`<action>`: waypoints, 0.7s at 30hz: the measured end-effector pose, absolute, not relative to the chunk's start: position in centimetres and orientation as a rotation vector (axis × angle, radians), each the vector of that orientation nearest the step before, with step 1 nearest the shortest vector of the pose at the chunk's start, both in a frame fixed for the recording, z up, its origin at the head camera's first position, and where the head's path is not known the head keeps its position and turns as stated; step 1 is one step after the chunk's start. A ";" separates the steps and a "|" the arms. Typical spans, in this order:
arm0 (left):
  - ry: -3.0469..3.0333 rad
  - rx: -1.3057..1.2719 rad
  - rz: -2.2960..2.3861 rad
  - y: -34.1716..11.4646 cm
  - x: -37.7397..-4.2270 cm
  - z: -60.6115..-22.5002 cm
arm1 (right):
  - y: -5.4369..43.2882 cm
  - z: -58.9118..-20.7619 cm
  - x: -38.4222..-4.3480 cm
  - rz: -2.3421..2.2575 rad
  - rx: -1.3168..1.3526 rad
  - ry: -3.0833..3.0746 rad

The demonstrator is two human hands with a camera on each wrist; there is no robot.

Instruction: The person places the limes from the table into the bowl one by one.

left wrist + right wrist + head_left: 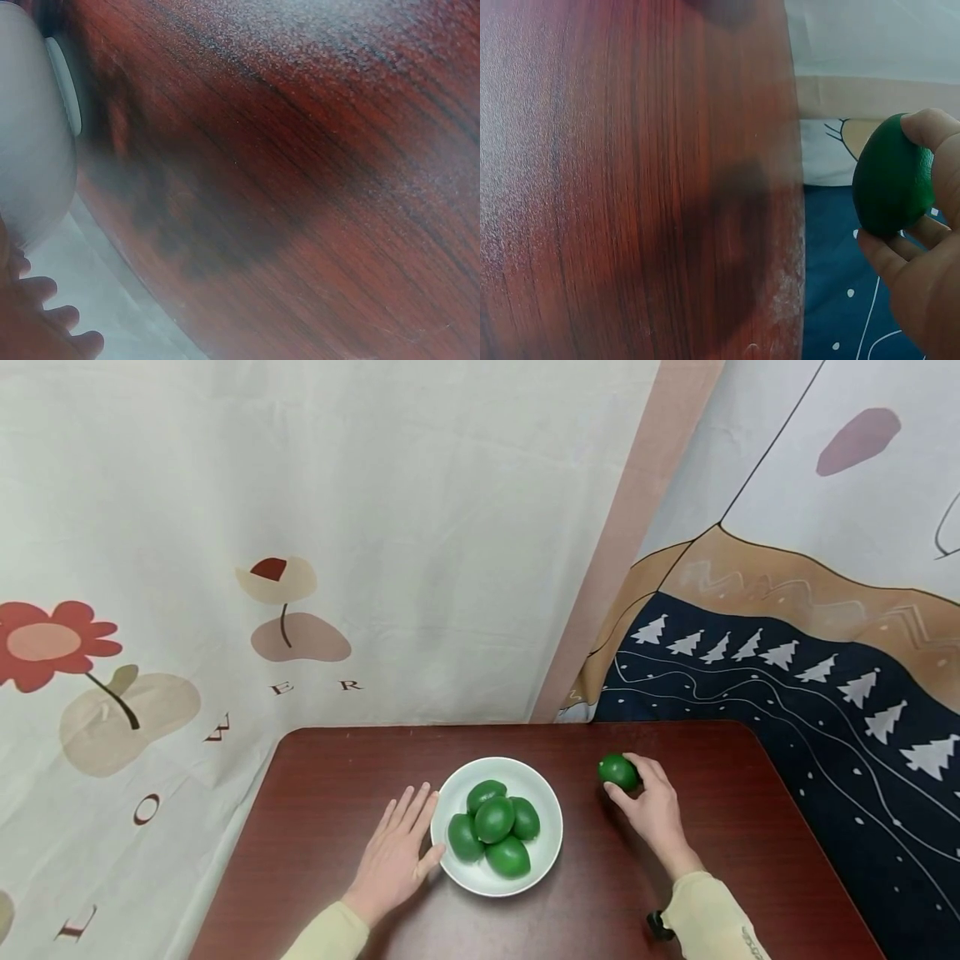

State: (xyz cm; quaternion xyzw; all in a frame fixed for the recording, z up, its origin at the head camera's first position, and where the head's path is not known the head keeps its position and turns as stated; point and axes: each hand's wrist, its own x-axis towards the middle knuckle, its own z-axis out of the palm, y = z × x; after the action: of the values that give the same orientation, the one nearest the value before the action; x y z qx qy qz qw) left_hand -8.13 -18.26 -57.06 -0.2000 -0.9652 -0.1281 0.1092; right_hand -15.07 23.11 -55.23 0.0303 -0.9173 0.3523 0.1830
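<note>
A white bowl [551, 852] stands near the middle of the table, with several green limes [495, 819] piled in it. My left hand [395, 852] lies at the bowl's left side, fingers straight, thumb and forefinger at its rim. To the right of the bowl, my right hand [655, 806] holds one more lime [617, 772] between thumb and fingers. In the right wrist view that lime [891, 180] shows smooth and dark green, with the thumb on one end and fingers under the other. The left wrist view catches only fingertips [64, 318] and part of the bowl [34, 127].
The dark red wooden table [585, 918] has rounded far corners. A pale curtain [450, 543] with printed flowers and letters hangs behind it and along its left. On the right is a dark blue cloth [750, 710] with white trees. A black band [660, 926] sits at the right wrist.
</note>
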 end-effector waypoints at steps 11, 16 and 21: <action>-2.798 -0.582 -0.378 -18.2 -8.1 -57.2 | 22.2 -54.9 -14.3 1.041 0.106 -2.609; -2.801 -0.580 -0.361 -18.2 -8.2 -57.2 | 21.5 -54.8 -13.7 1.056 0.109 -2.604; -2.798 -0.587 -0.364 -18.2 -8.3 -57.2 | 20.7 -54.7 -13.2 1.052 0.154 -2.563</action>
State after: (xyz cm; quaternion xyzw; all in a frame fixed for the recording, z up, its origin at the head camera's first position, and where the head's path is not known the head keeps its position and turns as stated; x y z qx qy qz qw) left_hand -8.27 -18.25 -57.19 -0.2020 -0.9627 -0.1252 0.1294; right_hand -13.21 20.67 -54.74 0.0545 -0.9082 0.3728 0.1822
